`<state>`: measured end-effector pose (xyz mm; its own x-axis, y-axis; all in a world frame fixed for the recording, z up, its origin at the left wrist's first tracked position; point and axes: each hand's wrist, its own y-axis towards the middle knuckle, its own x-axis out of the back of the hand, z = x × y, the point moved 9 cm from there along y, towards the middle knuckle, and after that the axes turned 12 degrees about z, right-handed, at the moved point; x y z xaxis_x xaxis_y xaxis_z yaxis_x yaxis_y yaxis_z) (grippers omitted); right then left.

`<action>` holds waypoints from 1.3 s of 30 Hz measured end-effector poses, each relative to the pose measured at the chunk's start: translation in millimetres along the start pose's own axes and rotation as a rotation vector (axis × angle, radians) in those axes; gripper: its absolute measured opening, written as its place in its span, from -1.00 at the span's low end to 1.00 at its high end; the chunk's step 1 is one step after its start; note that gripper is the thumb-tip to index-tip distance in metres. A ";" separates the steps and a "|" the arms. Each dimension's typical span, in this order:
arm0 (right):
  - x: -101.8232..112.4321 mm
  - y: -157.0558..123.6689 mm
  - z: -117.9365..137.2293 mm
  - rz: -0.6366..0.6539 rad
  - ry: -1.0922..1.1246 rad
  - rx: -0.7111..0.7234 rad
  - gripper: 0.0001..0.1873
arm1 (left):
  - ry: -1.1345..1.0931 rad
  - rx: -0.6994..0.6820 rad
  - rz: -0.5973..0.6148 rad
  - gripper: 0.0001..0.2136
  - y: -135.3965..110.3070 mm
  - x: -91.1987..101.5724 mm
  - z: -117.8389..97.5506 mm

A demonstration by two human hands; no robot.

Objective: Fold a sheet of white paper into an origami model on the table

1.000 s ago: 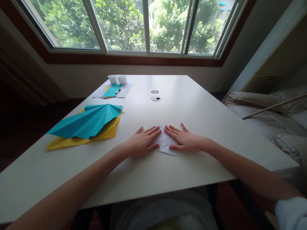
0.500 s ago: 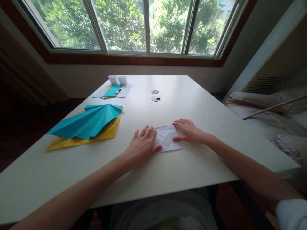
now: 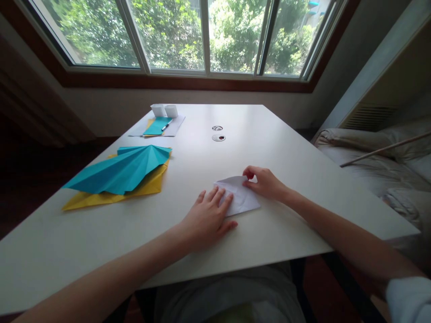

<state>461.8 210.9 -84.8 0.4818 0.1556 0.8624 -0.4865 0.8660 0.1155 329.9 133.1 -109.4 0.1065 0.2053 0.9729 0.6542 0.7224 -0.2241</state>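
Observation:
A creased white paper (image 3: 240,198) lies on the white table (image 3: 269,148) in front of me. My left hand (image 3: 207,217) rests flat on the paper's near left part, fingers stretched out and slightly apart. My right hand (image 3: 264,181) is closed in a pinch on the paper's far right edge, thumb and fingers together.
To the left lies a fan-pleated teal paper (image 3: 119,170) on a yellow sheet (image 3: 148,186). At the far left are white sheets with a teal sheet (image 3: 157,126), a pen (image 3: 165,127) and two small white boxes (image 3: 164,110). A round cable port (image 3: 218,137) sits mid-table. A bed (image 3: 380,166) stands at right.
Both hands lay flat on the folded paper a second ago. The paper has since been opened wider; my right hand went to its far right edge and pinched it, my left slid nearer.

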 end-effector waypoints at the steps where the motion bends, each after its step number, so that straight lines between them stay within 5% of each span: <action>1: -1.3 -0.1 -2.0 0.012 0.005 -0.024 -0.88 | 0.007 -0.010 0.006 -0.40 -0.5 -0.6 -1.9; 20: 6.3 -0.6 1.8 -0.041 0.026 -0.035 -0.86 | 0.054 -0.025 -0.028 -0.46 -3.7 1.9 -9.0; 27: -1.9 -6.4 29.1 0.074 -0.040 0.322 -0.90 | 0.077 -0.016 -0.051 -0.48 -5.7 4.6 -11.1; 33: -7.8 -11.9 42.0 0.192 -0.050 0.461 -0.91 | 0.087 -0.013 -0.060 -0.48 -4.8 3.5 -10.8; 39: -1.7 -6.7 29.1 0.101 0.005 0.325 -0.89 | 0.089 -0.015 -0.068 -0.48 -4.7 4.1 -10.7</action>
<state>443.0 191.0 -72.7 0.4221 0.2359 0.8753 -0.7388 0.6491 0.1813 335.2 123.5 -103.8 0.1265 0.0962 0.9873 0.6734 0.7225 -0.1567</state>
